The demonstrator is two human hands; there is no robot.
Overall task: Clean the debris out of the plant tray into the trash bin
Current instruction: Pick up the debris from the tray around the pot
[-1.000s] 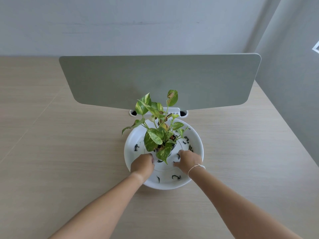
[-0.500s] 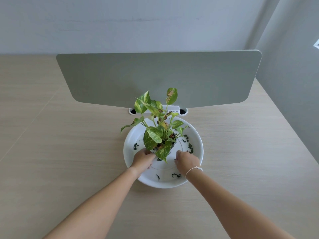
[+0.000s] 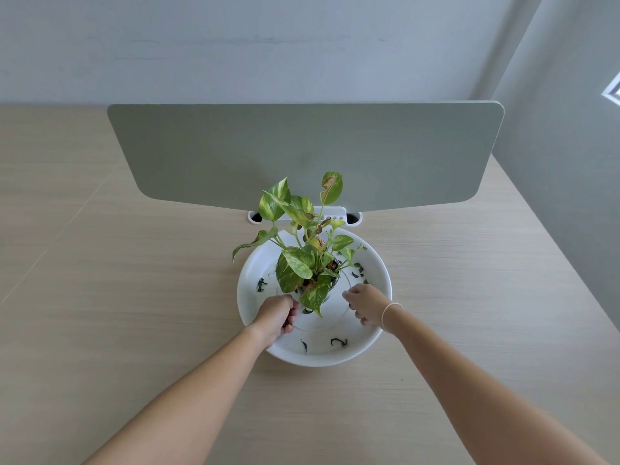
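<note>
Tray (image 3: pixel 255 273) holds dark debris (image 3: pixel 338 342); left hand (image 3: pixel 276 315) curled, right hand (image 3: pixel 365 302) loosely curled, grip unclear.

pot (image 3: pixel 330 286): hidden by leaves (image 3: pixel 298 263) | hands' grip: unclear

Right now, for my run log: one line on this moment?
left hand: at plant | right hand: open beside it | debris: in tray | bin: unseen

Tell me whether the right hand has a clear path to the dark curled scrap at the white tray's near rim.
Probably yes. The dark curled scrap lies uncovered on the round white plastic tray, just nearer than the right hand, with no leaves over it.
</note>
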